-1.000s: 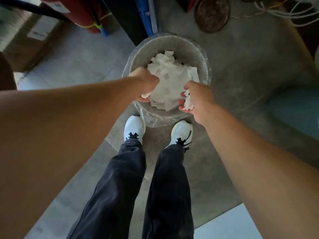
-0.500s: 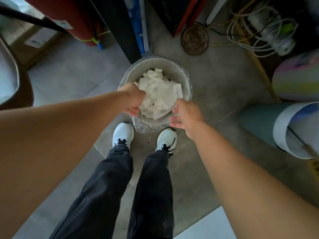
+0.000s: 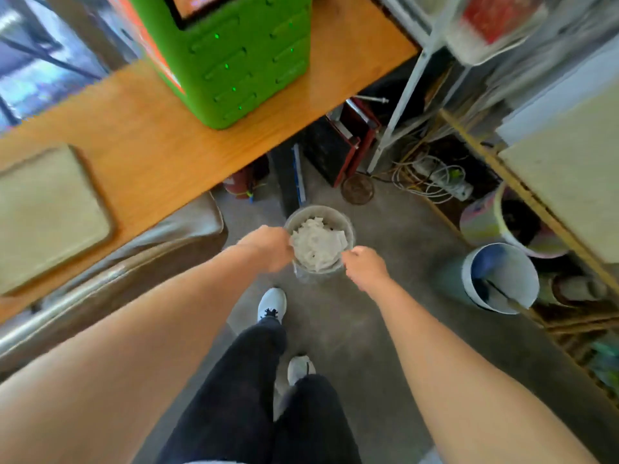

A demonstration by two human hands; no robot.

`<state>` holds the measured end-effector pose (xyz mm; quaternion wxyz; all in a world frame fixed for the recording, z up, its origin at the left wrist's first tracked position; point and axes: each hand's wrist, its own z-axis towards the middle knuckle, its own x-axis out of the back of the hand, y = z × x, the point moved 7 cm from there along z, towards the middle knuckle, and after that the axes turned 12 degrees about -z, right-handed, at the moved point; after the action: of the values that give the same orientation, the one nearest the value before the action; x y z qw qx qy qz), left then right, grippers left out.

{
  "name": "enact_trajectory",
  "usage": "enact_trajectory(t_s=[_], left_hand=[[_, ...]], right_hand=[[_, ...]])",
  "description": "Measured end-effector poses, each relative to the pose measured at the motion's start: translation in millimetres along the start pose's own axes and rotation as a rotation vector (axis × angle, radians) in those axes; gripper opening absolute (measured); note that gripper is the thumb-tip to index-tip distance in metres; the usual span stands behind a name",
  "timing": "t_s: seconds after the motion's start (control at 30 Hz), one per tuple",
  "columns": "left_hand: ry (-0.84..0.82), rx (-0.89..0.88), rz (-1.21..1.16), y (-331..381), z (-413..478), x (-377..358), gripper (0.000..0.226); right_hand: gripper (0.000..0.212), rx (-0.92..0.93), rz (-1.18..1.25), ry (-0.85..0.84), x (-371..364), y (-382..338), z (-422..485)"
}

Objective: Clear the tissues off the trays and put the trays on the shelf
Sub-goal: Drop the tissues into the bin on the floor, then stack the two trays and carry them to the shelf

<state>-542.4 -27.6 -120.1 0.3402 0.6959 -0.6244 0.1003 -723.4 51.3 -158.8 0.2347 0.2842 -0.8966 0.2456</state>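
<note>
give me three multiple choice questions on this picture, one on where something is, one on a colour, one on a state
1. Where is the beige tray?
A. on the wooden table
B. on the floor
C. in the bin

2. What colour is the big slotted plastic box on the wooden table?
A. blue
B. green
C. black

3. What state is the round grey waste bin in?
A. tipped over
B. empty
C. upright, holding crumpled white tissues

Answers:
1 A, the tray lies flat on the tabletop at the left.
2 B, its sides are bright green.
3 C, its open mouth faces up with tissues inside, between the left hand and right hand.
</note>
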Motion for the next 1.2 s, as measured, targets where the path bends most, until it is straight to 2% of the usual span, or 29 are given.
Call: enact_trajectory(t_s=[0.07,0.17,0.37,0.57,0.63,0.73,0.83,0.93,1.03,1.2], left_hand=[[0.073,0.016,-0.017,-7.7,-44.4,0.1,0.011],[0.099,0.058,0.011,-23.6,-104.7,-16.0,0.025],[0.221,0.102,0.047,-41.2,-193.5,-7.2,0.024],[0.391,0.084,0.029,-65.3,-262.9,36.2,0.013],[0.476,0.070,-0.010,-83.9,-282.3,49.5,0.020],[0.625,0.123,-0.135,-125.2,-311.6,66.6,0.028],[0.706,0.161,-0.177,-169.9,-337.9,83.6,0.025],[0.731,0.198,-0.155,-221.4,-357.4,103.8,0.021],[0.746,0.258,-0.193,-281.4,-371.5,123.5,0.016],[0.728,0.386,-0.331,-374.2,-380.8,146.5,0.023]], right_hand=[[0.027,0.068,-0.067,0.022,2.2,-6.6,-38.8],[0.028,0.136,-0.140,0.036,-2.0,-4.2,-100.1],[0.025,0.262,-0.413,0.067,-1.9,-13.6,-181.8],[0.035,0.429,-0.646,0.116,-9.6,-94.9,-233.0],[0.029,0.484,-0.634,0.142,-18.9,-128.9,-248.1],[0.024,0.552,-0.646,0.153,-41.1,-177.7,-267.9],[0.027,0.610,-0.704,0.143,-73.0,-225.0,-282.8],[0.027,0.625,-0.704,0.192,-100.5,-268.4,-289.9],[0.020,0.539,-0.736,0.315,-106.0,-297.6,-292.4],[0.024,0.486,-0.860,0.270,-113.5,-335.0,-286.0]])
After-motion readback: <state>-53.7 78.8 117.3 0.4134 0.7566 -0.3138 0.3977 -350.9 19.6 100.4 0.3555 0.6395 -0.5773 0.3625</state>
